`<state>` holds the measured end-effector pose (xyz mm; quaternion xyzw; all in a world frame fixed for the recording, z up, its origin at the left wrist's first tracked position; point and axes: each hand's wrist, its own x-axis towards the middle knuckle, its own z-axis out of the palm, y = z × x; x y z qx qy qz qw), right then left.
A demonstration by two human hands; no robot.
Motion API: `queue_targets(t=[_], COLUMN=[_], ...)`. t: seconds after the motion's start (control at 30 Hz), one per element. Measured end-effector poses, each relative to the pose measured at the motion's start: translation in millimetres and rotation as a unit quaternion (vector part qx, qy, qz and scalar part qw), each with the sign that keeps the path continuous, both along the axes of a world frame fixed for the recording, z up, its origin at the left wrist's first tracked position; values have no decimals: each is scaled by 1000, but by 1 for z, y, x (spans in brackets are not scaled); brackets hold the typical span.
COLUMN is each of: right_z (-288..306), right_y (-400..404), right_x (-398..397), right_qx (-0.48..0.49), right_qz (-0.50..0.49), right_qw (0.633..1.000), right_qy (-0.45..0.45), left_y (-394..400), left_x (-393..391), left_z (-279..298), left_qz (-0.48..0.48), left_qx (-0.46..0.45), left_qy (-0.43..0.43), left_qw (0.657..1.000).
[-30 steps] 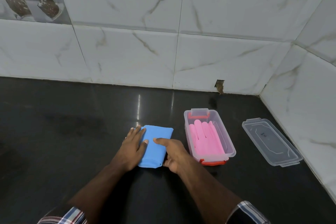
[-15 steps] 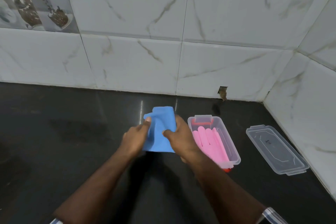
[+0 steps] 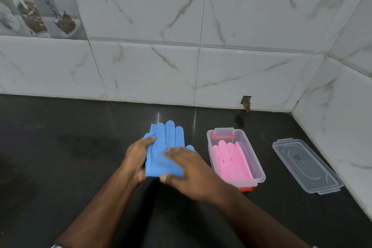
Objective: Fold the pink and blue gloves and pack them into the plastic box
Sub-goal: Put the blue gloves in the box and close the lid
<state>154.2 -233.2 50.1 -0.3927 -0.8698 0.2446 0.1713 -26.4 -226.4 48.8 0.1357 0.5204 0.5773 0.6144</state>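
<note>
The blue gloves (image 3: 167,143) are held above the black counter, their fingers pointing away from me toward the wall. My left hand (image 3: 136,159) grips their left edge with the thumb on top. My right hand (image 3: 187,169) lies flat across their lower right part, thumb under the near edge. The pink gloves (image 3: 231,161) lie flat inside the clear plastic box (image 3: 259,175), which stands just right of my right hand and has red latches at both ends.
The box's clear lid (image 3: 306,165) lies on the black counter (image 3: 60,157) to the right of the box, close to the right wall. White marble tiles form the back wall and the right corner (image 3: 293,110).
The blue gloves were lifted off the counter by both hands and turned, so their fingers now show. My right hand shifted from their right edge to lie across them.
</note>
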Motion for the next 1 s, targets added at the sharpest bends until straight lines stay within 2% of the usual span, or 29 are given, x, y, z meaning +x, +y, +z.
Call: queue_targets(t=[0.07,0.1,0.17,0.23,0.27,0.3,0.33,0.37,0.4,0.53,0.6,0.73,0.9,1.0], right_z=[7,6,11,9,11,12,13,12,10,6,11,20,12,4], right_y=[7,14,22,24,22,18,15,14,15,30,34,43,67,80], right_x=[9,14,20,27,31,34,36,37,37,47,57,81,120,139], right_qx=[-53,-89,-241,-426,-496,-537,-558,-556,-532,-328,-250,-168,-122,-98], right_qz=[-110,-169,-237,-234,-214,-194,-168,-153,-155,-247,-252,-244,-274,-292], right_qw=[981,959,895,783,724,682,654,650,667,814,861,900,916,931], right_qy=[153,207,292,389,430,458,482,496,498,411,363,321,265,198], left_y=[-2,-3,-5,-6,-7,-7,-8,-9,-10,-6,-4,3,20,36], left_x=[0,-1,0,5,10,14,18,23,26,34,40,56,87,105], left_z=[-2,-2,-3,-3,-3,-2,-1,0,0,-6,-6,3,13,15], left_qz=[3,1,-13,-46,-63,-80,-99,-113,-124,-127,-125,-148,-200,-225], left_qx=[15,20,37,51,53,51,48,43,41,91,116,128,115,98], left_qy=[-15,-29,-65,-112,-128,-135,-140,-138,-129,-62,-21,41,145,204], left_qw=[1000,999,997,991,988,986,984,983,983,986,985,980,962,948])
